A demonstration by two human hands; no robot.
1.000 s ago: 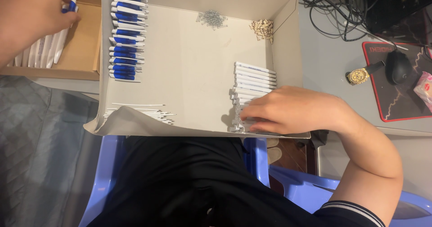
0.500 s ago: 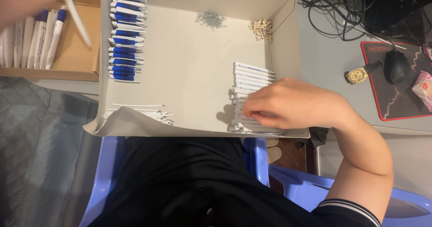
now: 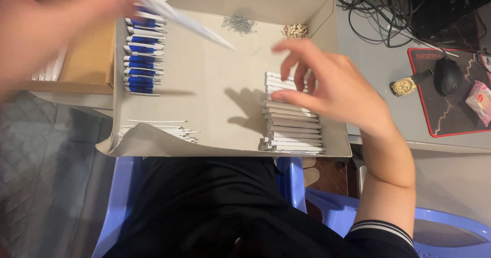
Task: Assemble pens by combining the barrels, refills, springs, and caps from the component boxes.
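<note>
A shallow cardboard tray (image 3: 327,17) rests over my lap. My left hand (image 3: 56,22), blurred at the top left, grips a white pen barrel (image 3: 189,25) that slants out over the tray. My right hand (image 3: 332,86) hovers with its fingers spread just above a stack of white pen barrels (image 3: 291,127) at the tray's right side; I see nothing in it. A row of blue-and-white pen parts (image 3: 140,58) lines the left side. Small metal springs (image 3: 239,23) and beige bits (image 3: 295,30) lie at the far end. Thin white refills (image 3: 163,130) lie at the near left.
A brown box (image 3: 87,58) with white parts stands left of the tray. To the right on the grey desk are a gold wristwatch (image 3: 406,85), a black mouse (image 3: 449,76) on a red-edged pad, and tangled cables (image 3: 378,12). Blue plastic chairs (image 3: 445,232) are below.
My left hand has come from the brown box with a white barrel and swung it over the tray. My right hand has lifted off the near end of the stack and opened its fingers.
</note>
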